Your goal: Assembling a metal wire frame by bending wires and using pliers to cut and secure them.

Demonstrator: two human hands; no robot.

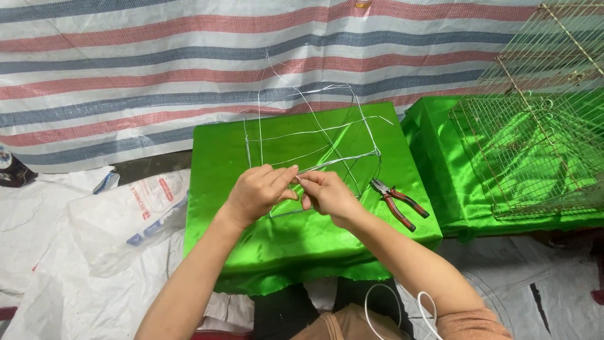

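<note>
A box-shaped frame of thin silver wire (314,135) stands on a bright green satin-covered table (302,239). My left hand (258,191) and my right hand (327,194) meet at the frame's near lower corner, fingertips pinched together on the wire there. Both hands grip the wire frame. Loose wire ends stick up above the frame. Red-handled pliers (396,203) lie on the green cloth just right of my right hand, untouched.
A wire mesh cage (535,145) sits on a second green-covered table at the right. A striped red, blue and white tarp (157,69) hangs behind. A clear plastic bag (126,217) lies on white sheeting at the left. A white cable runs near my lap.
</note>
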